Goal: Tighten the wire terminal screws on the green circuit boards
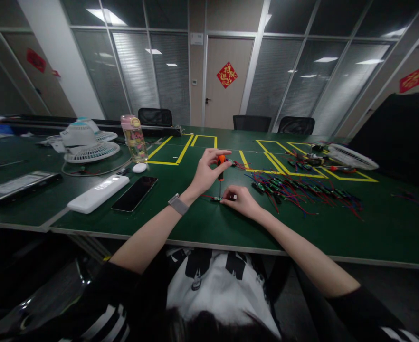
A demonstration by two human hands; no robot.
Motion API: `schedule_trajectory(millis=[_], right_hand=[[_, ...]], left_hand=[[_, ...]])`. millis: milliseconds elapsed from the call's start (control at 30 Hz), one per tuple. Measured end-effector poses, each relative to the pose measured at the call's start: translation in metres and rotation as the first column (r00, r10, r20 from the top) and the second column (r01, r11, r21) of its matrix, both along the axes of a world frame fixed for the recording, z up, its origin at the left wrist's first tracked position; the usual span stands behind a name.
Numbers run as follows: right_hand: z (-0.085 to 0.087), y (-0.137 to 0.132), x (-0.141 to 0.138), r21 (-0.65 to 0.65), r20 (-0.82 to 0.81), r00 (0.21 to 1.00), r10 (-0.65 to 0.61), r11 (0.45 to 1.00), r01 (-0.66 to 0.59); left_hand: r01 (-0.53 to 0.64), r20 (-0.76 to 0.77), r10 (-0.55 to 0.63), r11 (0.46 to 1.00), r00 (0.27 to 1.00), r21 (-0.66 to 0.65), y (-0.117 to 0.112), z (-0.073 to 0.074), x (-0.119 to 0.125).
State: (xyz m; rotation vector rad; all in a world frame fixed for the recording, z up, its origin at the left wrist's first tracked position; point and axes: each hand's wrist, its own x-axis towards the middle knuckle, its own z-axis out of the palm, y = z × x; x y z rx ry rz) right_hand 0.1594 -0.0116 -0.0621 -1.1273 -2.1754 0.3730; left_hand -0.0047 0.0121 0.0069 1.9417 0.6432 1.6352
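Observation:
An orange and black screwdriver (221, 167) stands upright, its handle gripped from above by the fingers of my left hand (209, 170). The shaft points down at a small green circuit board (216, 199) lying on the table. My right hand (242, 200) rests on the tabletop, its fingertips pinched on the right end of that board. Red wire runs out to the board's left. Just behind my left hand's fingers lies another small board with red and blue wires (235, 164). To the right of my hands spreads a pile of wired circuit boards (295, 187).
On the left lie a black phone (134, 194), a white power bank (99, 194), a white earbud case (139, 168) and a pink-lidded bottle (134, 137). White fan parts (91, 151) sit farther back. Yellow tape outlines (284, 171) mark the green table (181, 225). Pliers (316, 160) lie at right.

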Motion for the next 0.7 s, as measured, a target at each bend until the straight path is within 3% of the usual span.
schedule_trajectory(millis=[233,533,600,700], right_hand=[[-0.0012,0.001,0.0005,0.01,0.001,1.0,0.005,1.0,-0.005],[-0.0007,0.0005,-0.0001,-0.001,-0.007,1.0,0.008,1.0,-0.008],[0.0002,0.0,-0.0002,-0.004,-0.008,1.0,0.008,1.0,-0.008],[0.001,-0.0004,-0.0002,0.001,-0.007,1.0,0.007,1.0,-0.007]], left_hand=[[0.231,0.094,-0.222,0.967,0.971,-0.107,-0.0017,0.0031,0.0026],[-0.035,0.011,0.035,0.999,0.999,0.018,-0.0007,0.0004,-0.0012],[-0.021,0.01,0.021,0.999,1.0,0.026,0.0002,0.0014,-0.0014],[0.114,0.054,-0.112,0.993,0.992,-0.035,0.0015,0.0033,-0.0013]])
